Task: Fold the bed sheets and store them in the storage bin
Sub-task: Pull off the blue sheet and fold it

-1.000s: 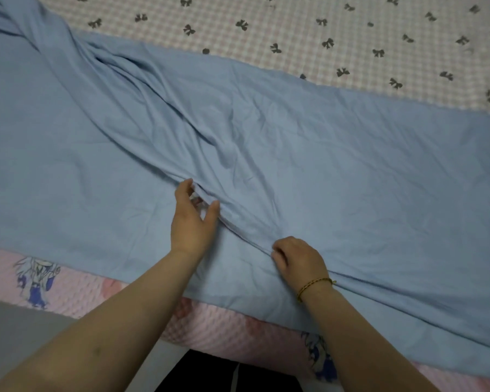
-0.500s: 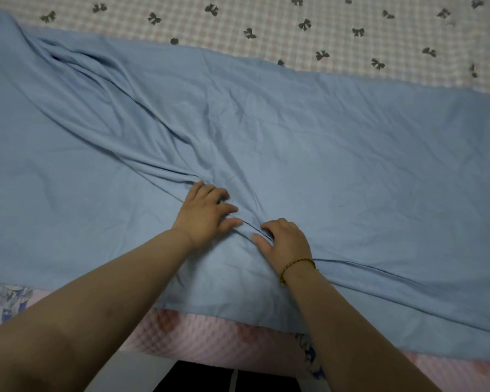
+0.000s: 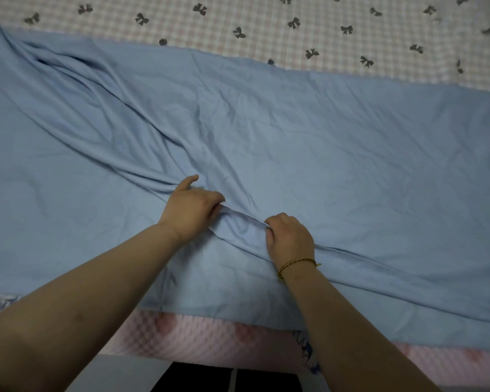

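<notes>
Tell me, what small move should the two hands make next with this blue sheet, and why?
Probably lift the pinched ridge and draw the hands apart to pull it taut. The left hand and right hand both grip one raised fold of the blue sheet close together, near the front edge of the bed, while loose diagonal creases run from there toward the far left.

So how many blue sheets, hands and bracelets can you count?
blue sheet: 1
hands: 2 (left hand, right hand)
bracelet: 1
total: 4
</notes>
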Motion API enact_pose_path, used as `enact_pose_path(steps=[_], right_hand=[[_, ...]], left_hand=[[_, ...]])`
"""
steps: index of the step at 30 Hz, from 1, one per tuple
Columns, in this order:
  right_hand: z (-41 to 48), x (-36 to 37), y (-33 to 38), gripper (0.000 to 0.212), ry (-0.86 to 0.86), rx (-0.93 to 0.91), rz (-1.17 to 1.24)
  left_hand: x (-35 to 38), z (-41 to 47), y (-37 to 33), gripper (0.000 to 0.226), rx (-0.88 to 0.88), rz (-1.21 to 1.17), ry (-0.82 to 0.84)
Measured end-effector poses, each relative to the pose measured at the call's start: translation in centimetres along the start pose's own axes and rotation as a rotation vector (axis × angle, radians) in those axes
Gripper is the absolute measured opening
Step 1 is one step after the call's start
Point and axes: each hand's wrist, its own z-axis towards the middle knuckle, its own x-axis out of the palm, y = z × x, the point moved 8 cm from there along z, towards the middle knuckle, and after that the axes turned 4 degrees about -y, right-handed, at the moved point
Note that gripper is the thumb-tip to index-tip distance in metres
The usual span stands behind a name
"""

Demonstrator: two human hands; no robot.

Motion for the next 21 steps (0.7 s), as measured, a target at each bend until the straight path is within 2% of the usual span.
enact_pose_path(steps=[3, 6, 7, 9, 12, 14, 15, 18, 21], right_hand=[[-1.4, -0.6, -0.4, 0.012, 0.074, -0.058, -0.043], [-5.3, 0.7, -2.5, 0.037, 0.292, -0.025, -0.071], [-6.7, 0.8, -3.2, 0.038, 0.316, 0.009, -0.062], [-8.7, -0.6, -3.3, 0.026, 0.265, -0.002, -0.089], [-10.2, -2.3, -2.4, 0.044, 0.153, -0.004, -0.098], [-11.5, -2.6, -1.8, 0.042, 0.108, -0.025, -0.122], [-12.3, -2.0, -1.7, 0.042, 0.166, -0.033, -0.147], [-15.3, 1.8, -2.5, 0.05, 0.557, 0.031, -0.169], [-14.5, 1.5, -2.7, 0.054, 0.503, 0.107, -0.152]], left_hand=[[-1.2, -1.6, -0.6, 0.038, 0.06, -0.049, -0.021], [-1.3, -4.6, -0.8, 0.062, 0.13, -0.05, 0.022], [-1.1, -5.6, -0.9, 0.066, 0.162, -0.062, 0.038], [-1.5, -6.8, -1.5, 0.049, 0.237, -0.087, 0.078], [-3.8, -8.0, -2.5, 0.028, 0.258, -0.106, -0.021], [-4.6, -9.8, -2.9, 0.026, 0.217, -0.106, -0.088], [-4.2, -11.2, -3.0, 0.029, 0.202, -0.099, -0.088], [-0.6, -14.7, -3.5, 0.036, 0.161, -0.034, 0.044], [1.6, -15.0, -3.4, 0.031, 0.057, 0.025, 0.118]])
